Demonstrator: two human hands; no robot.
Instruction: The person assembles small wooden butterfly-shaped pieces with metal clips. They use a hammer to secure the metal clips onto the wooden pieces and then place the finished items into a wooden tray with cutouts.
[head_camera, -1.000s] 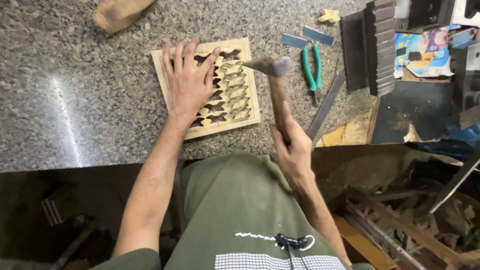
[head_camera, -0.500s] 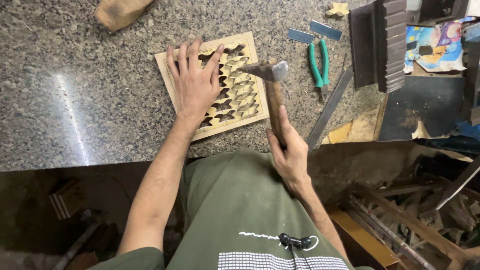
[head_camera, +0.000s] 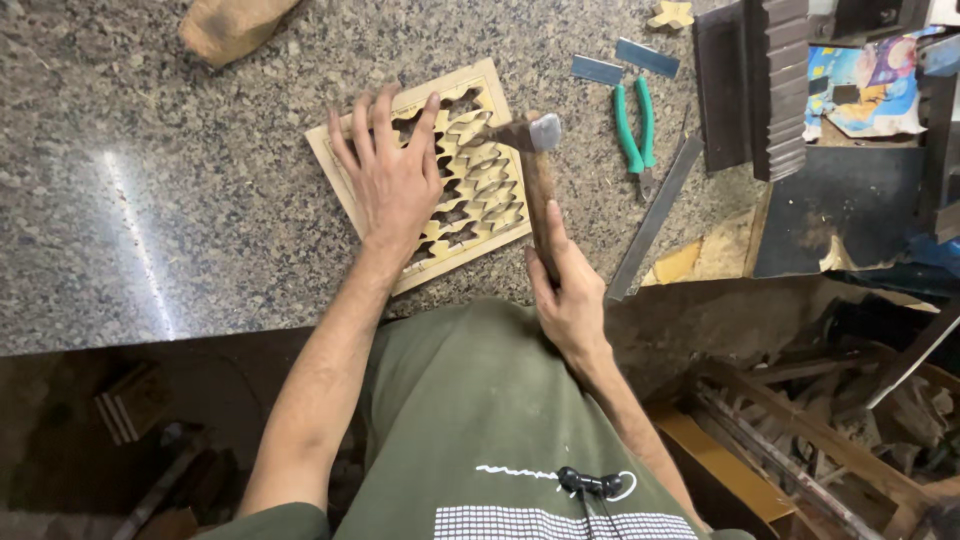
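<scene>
A person at a speckled granite bench (head_camera: 150, 180) presses the left hand (head_camera: 392, 180) flat, fingers spread, on a pale wooden lattice panel (head_camera: 470, 175) while the right hand (head_camera: 568, 290) is wrapped around the wooden handle of a hammer (head_camera: 537, 170). The panel lies directly under the left palm and just left of the hammer; it sits skewed on the bench, its near corner toward the person's body and its far corner angled away beyond the fingertips. The hammer's long axis runs almost straight away from the right hand, the handle rising from the fist to a metal head that sits over the panel's right-hand side, just beyond and to the right of the left fingertips. Whether the head is touching the wood or held a little above it cannot be told from this angle. Of the two hands, the left is on the panel itself; the right stays nearer the body, at the bench edge, reaching the panel only through the tool.

Beyond the hammer head, farther right, lie green-handled pliers (head_camera: 632, 125), two small blue-grey metal strips (head_camera: 622, 62) and a long flat metal bar (head_camera: 655, 215) slanting back toward the right hand. A dark stepped block (head_camera: 770, 85) stands further right again, and a tan lump (head_camera: 232, 25) rests well beyond the left hand.
</scene>
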